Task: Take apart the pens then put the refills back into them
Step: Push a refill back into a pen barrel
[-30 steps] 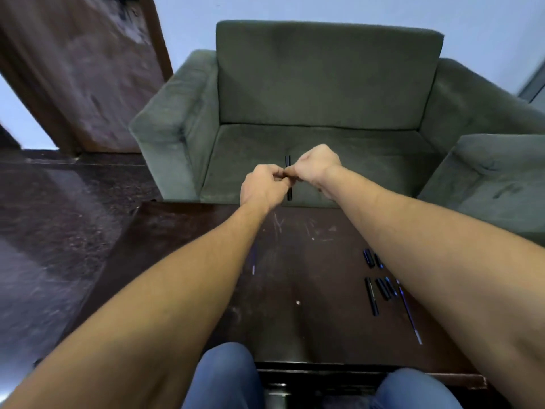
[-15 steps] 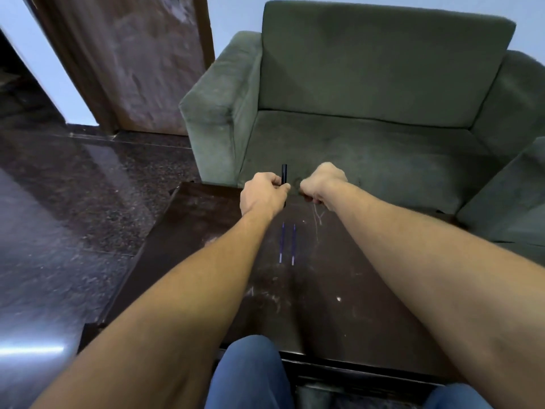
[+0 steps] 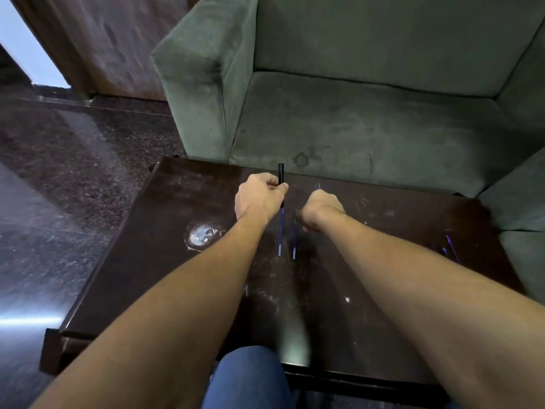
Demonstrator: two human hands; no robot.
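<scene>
Two slim blue-violet plastic refills are showing over the dark scratched wooden table (image 3: 177, 261), side by side and nearly parallel. The left refill (image 3: 281, 234) is running down out of the thin black plastic pen barrel (image 3: 280, 172), which the left hand (image 3: 259, 197) is gripping upright in a closed fist, with the barrel's top sticking out above the fingers. The right refill (image 3: 294, 240) is reaching down from under the right hand (image 3: 321, 209), which is curled tight; it is probably pinching that refill, though I cannot tell whether the refill is held or lying on the table beneath it. More pen parts (image 3: 448, 246), dark and blue-violet, are lying near the table's right edge, well apart from both hands and too blurred to sort.

Judging by this, the taking-apart is still going on: one refill is sliding out of its barrel rather than being fed in. The next move is likely calling for a straight pull along the barrel's axis, with the left fist keeping the barrel steady so the thin refill is not bending. The refills are looking light, narrow and flexible, with pale tips at their near ends. A grey-green fabric sofa (image 3: 368, 119) is standing just beyond the table.
</scene>
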